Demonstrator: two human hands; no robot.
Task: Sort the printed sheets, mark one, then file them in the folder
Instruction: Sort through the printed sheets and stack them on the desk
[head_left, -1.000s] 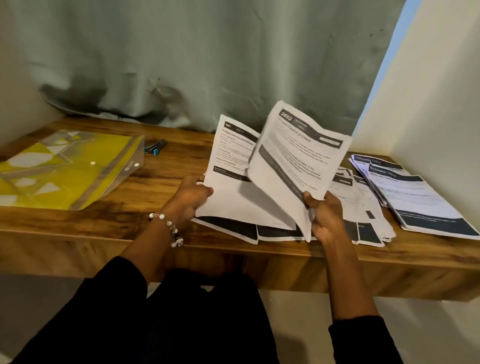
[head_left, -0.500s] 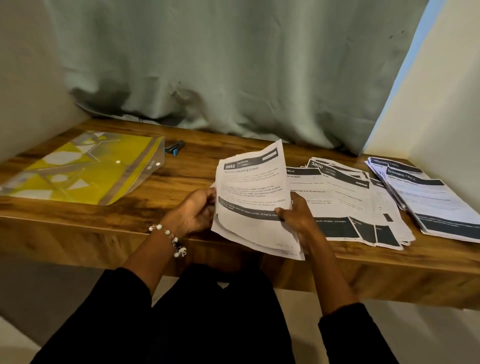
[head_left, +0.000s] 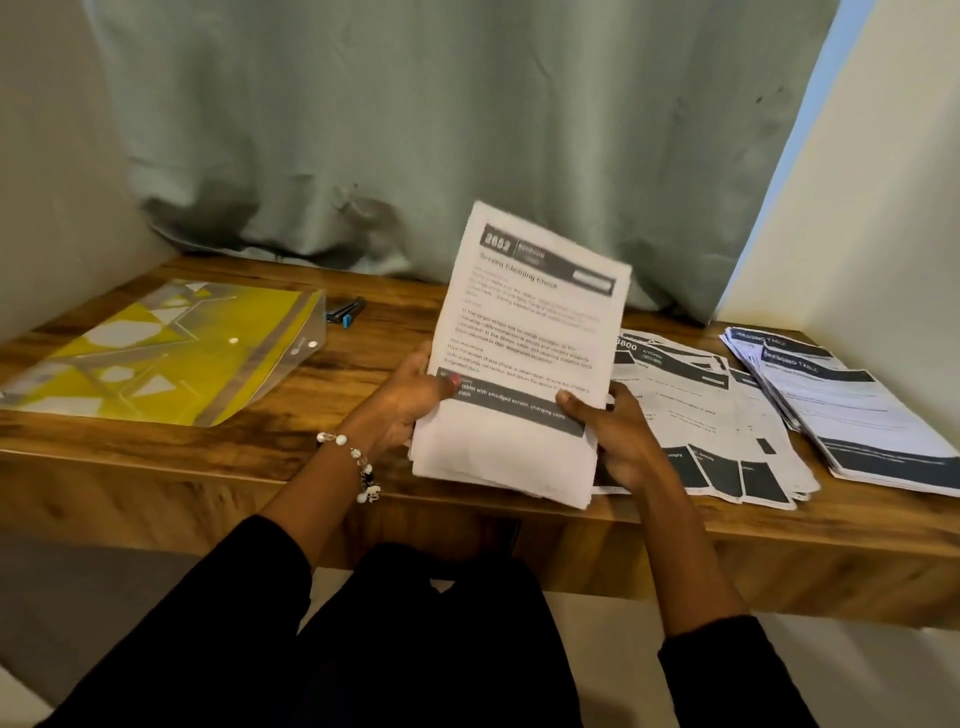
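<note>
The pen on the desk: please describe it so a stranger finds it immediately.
On the wooden desk, look left to the yellow folder. The pen lies just beyond its far right corner, near the curtain: small, dark, blue-tipped, the only non-paper item.

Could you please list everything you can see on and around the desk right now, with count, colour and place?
held stack of sheets: one stack, white with dark bars, raised above the desk's front edge
fanned pile: one, white and dark, on the desk to its right
far-right pile: one, white and dark, by the wall
folder: one, yellow with a clear flap, left on the desk
pens: apparently two, dark and blue, behind the folder
desk: one, brown wood
curtain: one, grey-green, behind
left hand: grips the stack's left edge; beaded bracelet
right hand: grips the right edge
</note>
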